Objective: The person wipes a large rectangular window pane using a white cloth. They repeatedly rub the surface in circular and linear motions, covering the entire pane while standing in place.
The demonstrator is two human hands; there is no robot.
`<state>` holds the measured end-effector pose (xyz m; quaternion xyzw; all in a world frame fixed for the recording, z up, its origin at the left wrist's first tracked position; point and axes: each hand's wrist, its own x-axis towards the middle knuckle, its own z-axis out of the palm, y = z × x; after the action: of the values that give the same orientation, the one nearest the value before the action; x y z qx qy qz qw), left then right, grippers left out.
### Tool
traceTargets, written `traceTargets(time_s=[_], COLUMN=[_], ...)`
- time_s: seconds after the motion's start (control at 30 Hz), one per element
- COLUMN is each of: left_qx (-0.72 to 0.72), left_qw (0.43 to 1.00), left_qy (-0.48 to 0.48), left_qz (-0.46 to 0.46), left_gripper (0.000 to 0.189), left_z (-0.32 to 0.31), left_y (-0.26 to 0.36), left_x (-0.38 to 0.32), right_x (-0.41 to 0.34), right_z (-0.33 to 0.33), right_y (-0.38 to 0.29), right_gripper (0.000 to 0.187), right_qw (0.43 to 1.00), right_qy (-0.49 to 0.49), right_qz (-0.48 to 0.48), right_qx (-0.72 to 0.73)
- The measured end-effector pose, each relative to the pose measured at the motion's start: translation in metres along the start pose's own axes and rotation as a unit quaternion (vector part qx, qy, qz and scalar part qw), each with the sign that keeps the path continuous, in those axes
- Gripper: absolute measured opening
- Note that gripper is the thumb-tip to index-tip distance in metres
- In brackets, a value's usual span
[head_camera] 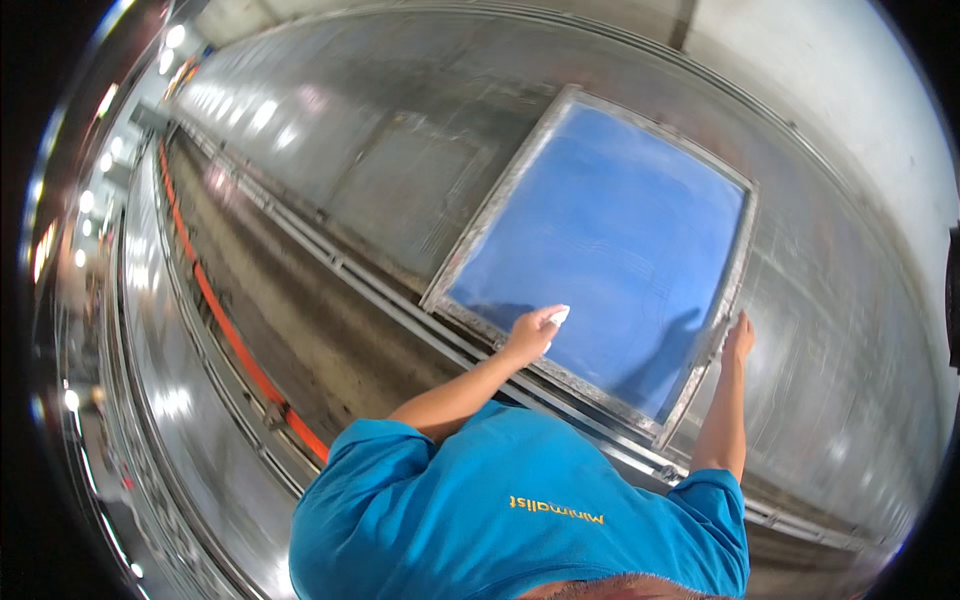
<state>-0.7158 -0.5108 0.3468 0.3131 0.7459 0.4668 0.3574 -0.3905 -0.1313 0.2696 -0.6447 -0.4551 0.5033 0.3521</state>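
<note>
A screen-printing frame (733, 289) with a metal rim and blue mesh (607, 225) rests on the long grey table before me. My left hand (534, 334) is over the frame's near left part, its fingers closed on a small white cloth or wad (559, 315). At the right side of the frame, my right hand (739, 339) grips the outer edge, with part of its fingers hidden. Shadows of my arms fall across the mesh. Faint printed lines show in the blue.
A metal rail (337, 262) runs along the near edge of the grey printing table (300, 150). Left of it lies a floor aisle (262, 277) with an orange pipe or hose (225, 322). Beyond stands a second long table (172, 390). A pale wall (825, 75) rises at the far side.
</note>
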Motion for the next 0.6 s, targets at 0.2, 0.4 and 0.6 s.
traceTargets(time_s=[0.2,0.4,0.6], left_qx=[-0.231,-0.362,-0.292], left_qw=[0.957,0.874,0.887], left_qy=[0.169,0.319,0.358], left_qz=[-0.037,-0.058,-0.016], left_gripper=[0.038,0.038,0.035], left_z=[-0.123,-0.12,-0.13], left_y=[-0.015,0.011,0.054], left_x=[-0.05,-0.031,-0.014], right_x=[-0.082,-0.04,-0.036], right_z=[0.031,0.028,0.024], right_y=[-0.107,-0.109,-0.074], right_gripper=[0.059,0.055,0.045], right_qw=[0.976,0.978,0.978], right_qy=[0.118,0.092,0.109], right_qz=[-0.17,-0.186,-0.172], right_qx=[-0.068,0.034,0.047])
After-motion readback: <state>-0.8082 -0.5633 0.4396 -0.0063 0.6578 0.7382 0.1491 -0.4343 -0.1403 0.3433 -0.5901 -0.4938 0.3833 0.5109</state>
